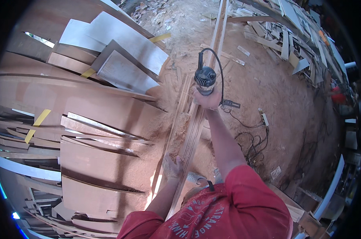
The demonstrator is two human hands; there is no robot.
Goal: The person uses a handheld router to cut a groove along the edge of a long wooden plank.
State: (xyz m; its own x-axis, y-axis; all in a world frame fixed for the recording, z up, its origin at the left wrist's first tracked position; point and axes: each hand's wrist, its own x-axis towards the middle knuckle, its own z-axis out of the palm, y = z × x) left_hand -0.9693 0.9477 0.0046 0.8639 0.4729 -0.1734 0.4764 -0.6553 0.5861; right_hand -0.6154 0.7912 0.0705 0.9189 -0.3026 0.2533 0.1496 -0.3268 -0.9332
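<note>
One long grooved wooden board (192,135) runs from the top centre to the lower centre of the frame; your right hand (209,99), upper centre, has its fingers wrapped around a black corded power tool (205,77) above it. Lower down, your left hand (172,168) lies at the board's left edge, fingers loosely spread.

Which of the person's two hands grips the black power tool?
The right hand, reaching farther forward, grips the lower part of the power tool; the left hand lies nearer the body, beside the long board.
</note>
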